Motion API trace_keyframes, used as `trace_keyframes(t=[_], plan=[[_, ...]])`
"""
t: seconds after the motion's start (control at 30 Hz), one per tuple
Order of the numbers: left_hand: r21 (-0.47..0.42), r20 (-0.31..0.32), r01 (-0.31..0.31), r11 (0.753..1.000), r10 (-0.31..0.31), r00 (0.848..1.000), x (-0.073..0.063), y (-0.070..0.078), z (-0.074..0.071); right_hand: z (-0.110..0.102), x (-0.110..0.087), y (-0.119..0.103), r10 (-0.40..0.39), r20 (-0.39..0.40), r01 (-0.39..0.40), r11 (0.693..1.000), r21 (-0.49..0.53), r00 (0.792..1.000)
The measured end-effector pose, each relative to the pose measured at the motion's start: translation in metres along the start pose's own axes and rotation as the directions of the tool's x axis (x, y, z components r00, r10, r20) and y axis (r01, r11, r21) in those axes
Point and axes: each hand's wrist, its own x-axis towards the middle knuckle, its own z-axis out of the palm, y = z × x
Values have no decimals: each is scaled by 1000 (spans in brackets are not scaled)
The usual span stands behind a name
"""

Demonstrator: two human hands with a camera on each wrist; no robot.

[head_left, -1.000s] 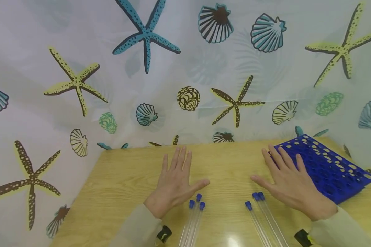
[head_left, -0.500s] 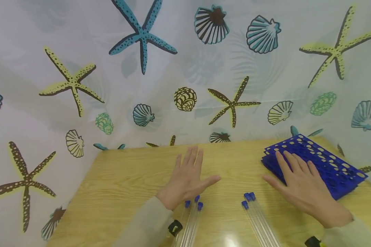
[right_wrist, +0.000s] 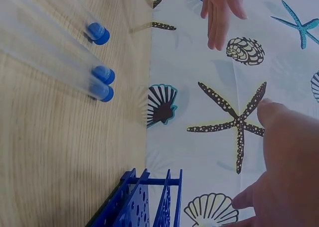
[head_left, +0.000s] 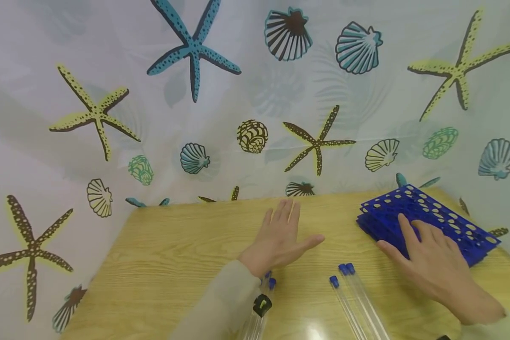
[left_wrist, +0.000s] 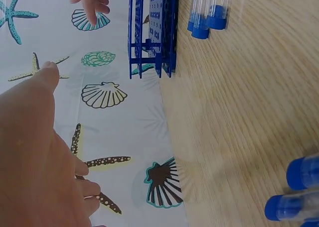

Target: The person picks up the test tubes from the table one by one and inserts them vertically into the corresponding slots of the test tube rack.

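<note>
My left hand (head_left: 280,241) is held over the wooden table with its fingers straight and thumb out to the right, holding nothing. Beneath its wrist lie several clear test tubes (head_left: 252,328) with blue caps, partly covered by the sleeve and the black wrist camera. At the right, a blue perforated test tube rack (head_left: 435,212) sits at an angle. My right hand (head_left: 437,269), fingers spread and slightly bent, overlaps the rack's near side in the head view. The right wrist view shows that hand above the level of the rack (right_wrist: 164,199), nothing in its grasp.
Three more blue-capped tubes (head_left: 365,302) lie side by side between the hands, pointing away from me. A white cloth (head_left: 221,123) printed with starfish and shells hangs behind and along both sides of the table (head_left: 174,245).
My left hand has moved right, its wrist now over the left tubes. My right hand has shifted right and nearer to me, its fingers bending a little. The head view has turned slightly.
</note>
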Motion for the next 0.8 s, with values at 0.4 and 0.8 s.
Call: trace_keyframes(t=[0.4,0.8], plan=[[85,19,-57,995,56,998,34,31,11,5,-11,25,106,-28,-107,994,-35,994],[158,-7,-119,980,121,993,70,66,23,7,-29,48,100,-165,-108,993,-42,981]])
